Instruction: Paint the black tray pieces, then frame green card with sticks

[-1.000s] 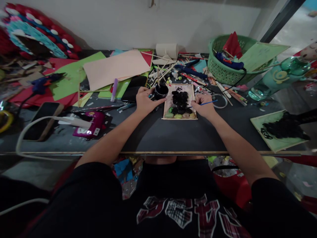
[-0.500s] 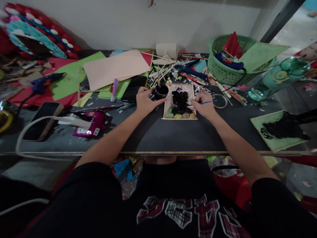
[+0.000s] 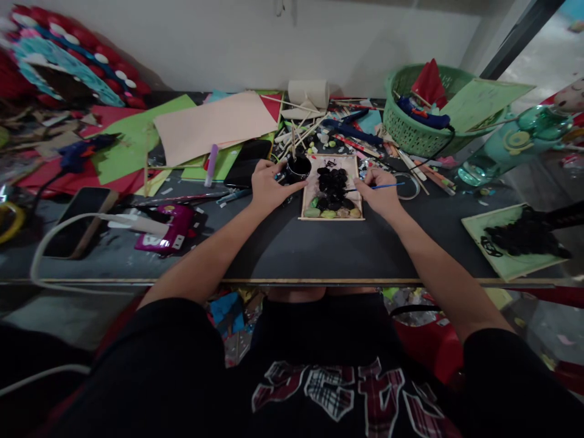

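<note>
My left hand is wrapped around the left side of a small black cup, its thumb stretched across the front toward a framed panel. Thin sticks stand up out of the cup, which has dark contents. In my right hand a thin blue paintbrush is pinched, its tip over the panel's right half. The framed panel lies flat on the table, edged with light wooden strips. Black-coated pebble-like lumps cover its middle, and unpainted green and yellowish stones line its lower edge.
Behind lie coloured paper sheets, loose sticks and a white roll. At right are a green basket, a bottle, a tape roll and another black-painted panel. A phone and purple power strip lie left.
My right hand and the paintbrush have shifted slightly right and upward over the panel. My left hand stays at the cup.
</note>
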`<state>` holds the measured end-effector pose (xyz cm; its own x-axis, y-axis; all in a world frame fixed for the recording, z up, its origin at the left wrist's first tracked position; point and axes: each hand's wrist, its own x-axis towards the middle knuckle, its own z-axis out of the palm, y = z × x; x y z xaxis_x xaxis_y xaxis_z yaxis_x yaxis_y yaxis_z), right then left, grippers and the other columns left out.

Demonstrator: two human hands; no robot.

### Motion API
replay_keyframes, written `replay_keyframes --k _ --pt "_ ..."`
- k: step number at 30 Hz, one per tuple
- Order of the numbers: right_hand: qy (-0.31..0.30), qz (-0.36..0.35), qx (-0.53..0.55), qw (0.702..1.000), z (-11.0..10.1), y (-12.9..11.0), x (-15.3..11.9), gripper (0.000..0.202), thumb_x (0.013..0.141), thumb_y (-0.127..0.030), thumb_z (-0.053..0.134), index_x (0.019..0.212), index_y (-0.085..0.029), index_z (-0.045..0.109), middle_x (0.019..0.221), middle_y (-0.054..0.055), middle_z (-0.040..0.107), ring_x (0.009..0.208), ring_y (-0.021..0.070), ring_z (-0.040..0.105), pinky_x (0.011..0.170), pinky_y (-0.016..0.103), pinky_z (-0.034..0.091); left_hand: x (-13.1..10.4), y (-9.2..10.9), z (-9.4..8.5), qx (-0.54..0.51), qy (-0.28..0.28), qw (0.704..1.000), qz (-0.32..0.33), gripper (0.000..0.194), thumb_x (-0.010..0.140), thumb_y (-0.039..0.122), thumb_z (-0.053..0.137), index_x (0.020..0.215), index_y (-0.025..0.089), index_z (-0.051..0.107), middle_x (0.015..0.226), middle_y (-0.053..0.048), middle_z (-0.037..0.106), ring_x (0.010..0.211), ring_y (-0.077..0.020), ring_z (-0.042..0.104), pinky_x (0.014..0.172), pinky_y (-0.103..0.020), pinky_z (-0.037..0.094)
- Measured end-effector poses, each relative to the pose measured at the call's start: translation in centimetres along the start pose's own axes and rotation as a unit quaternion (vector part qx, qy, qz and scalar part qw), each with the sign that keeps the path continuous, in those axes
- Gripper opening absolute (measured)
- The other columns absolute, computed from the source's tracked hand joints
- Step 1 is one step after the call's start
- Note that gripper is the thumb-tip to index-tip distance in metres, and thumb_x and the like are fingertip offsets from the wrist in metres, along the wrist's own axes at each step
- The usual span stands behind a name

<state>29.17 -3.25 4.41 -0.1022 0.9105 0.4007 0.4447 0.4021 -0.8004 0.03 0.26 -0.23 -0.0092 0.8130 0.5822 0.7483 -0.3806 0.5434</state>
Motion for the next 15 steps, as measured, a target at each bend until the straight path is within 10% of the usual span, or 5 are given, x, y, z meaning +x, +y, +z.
replay_keyframes --k 10,15 --pt "0.014 0.085 0.144 0.986 -0.5 -0.8 -0.5 0.057 0.071 -0.062 0.075 0.056 -0.023 0.036 0.043 -0.008 0.048 0.035 0.0052 0.038 0.036 0.022 0.027 0.0 0.3 -0.1 -0.002 -0.005 1.000 0.000 0.078 0.055 0.084 0.073 0.100 0.020 0.073 0.081 -0.005 0.056 0.084 -0.0258 0.057 0.078 -0.040 0.049" --pt "0.052 0.094 0.203 0.973 -0.8 -1.8 -0.2 0.054 0.062 -0.060 0.083 0.070 -0.024 0.044 0.046 -0.010 0.050 0.034 0.0054 0.042 0.031 0.019 0.030 0.0 1.0 -0.3 -0.023 -0.026 0.999 0.022 0.086 0.058 0.087 0.069 0.111 0.019 0.071 0.086 -0.006 0.058 0.091 -0.0265 0.058 0.083 -0.042 0.048"
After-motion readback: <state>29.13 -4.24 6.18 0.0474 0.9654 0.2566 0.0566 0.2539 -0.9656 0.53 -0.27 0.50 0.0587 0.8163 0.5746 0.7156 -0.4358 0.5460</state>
